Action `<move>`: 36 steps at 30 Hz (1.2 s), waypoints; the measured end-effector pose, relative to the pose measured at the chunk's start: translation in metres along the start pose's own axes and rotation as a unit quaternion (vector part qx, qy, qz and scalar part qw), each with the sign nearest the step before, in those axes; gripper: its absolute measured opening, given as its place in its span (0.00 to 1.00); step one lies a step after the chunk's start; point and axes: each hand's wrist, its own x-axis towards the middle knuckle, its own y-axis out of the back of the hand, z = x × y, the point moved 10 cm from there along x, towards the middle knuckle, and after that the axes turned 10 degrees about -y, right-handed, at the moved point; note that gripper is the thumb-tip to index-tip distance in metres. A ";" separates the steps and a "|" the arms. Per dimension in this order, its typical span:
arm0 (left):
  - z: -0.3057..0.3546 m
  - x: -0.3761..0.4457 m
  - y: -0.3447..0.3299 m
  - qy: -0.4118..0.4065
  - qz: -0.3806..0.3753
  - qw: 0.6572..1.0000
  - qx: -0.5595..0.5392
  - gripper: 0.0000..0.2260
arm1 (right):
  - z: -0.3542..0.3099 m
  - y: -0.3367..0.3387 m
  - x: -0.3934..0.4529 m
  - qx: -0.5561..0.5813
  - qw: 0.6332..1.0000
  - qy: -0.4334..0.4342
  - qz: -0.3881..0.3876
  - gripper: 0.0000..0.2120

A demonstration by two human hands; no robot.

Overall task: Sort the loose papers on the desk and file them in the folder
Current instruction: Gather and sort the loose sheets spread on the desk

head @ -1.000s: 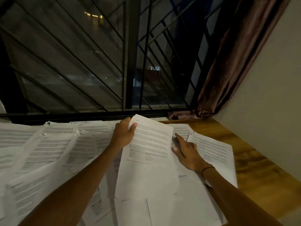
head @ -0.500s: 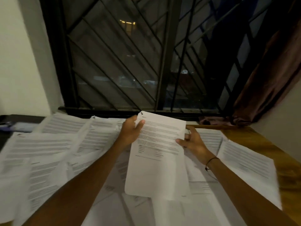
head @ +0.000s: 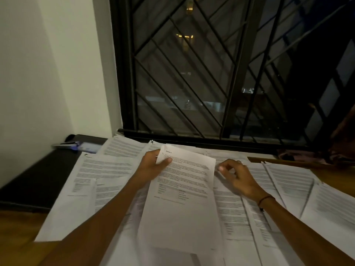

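Note:
Several printed white papers [head: 103,169] lie spread and overlapping across the wooden desk [head: 17,229]. My left hand [head: 153,166] grips the top left corner of one stapled paper [head: 182,200] and holds it above the others, thumb on its face. My right hand [head: 238,175] hovers just right of that paper's top right edge, fingers loosely curled, holding nothing. A dark folder [head: 46,177] lies open at the far left of the desk, partly under the papers.
A pale wall stands at the left. A barred window [head: 192,83] runs along the desk's back edge. A small blurred blue-and-white object [head: 76,146] lies on the folder's far end. A dark curtain [head: 345,135] hangs at the far right.
My view has swung left, bringing the wall and the dark folder into sight. My right hand has let go of the held paper's right edge. My left hand keeps its grip.

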 end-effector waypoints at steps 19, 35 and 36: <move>-0.043 -0.045 0.130 0.044 0.065 0.997 0.020 0.11 | -0.085 -0.106 0.033 -0.313 0.930 0.179 -0.077 0.29; -0.073 0.000 0.208 0.064 0.122 0.989 0.058 0.08 | -0.083 -0.141 0.082 -0.292 0.934 0.186 -0.091 0.28; -0.075 -0.002 0.217 0.064 0.125 0.988 0.066 0.08 | -0.085 -0.146 0.085 -0.295 0.932 0.184 -0.100 0.29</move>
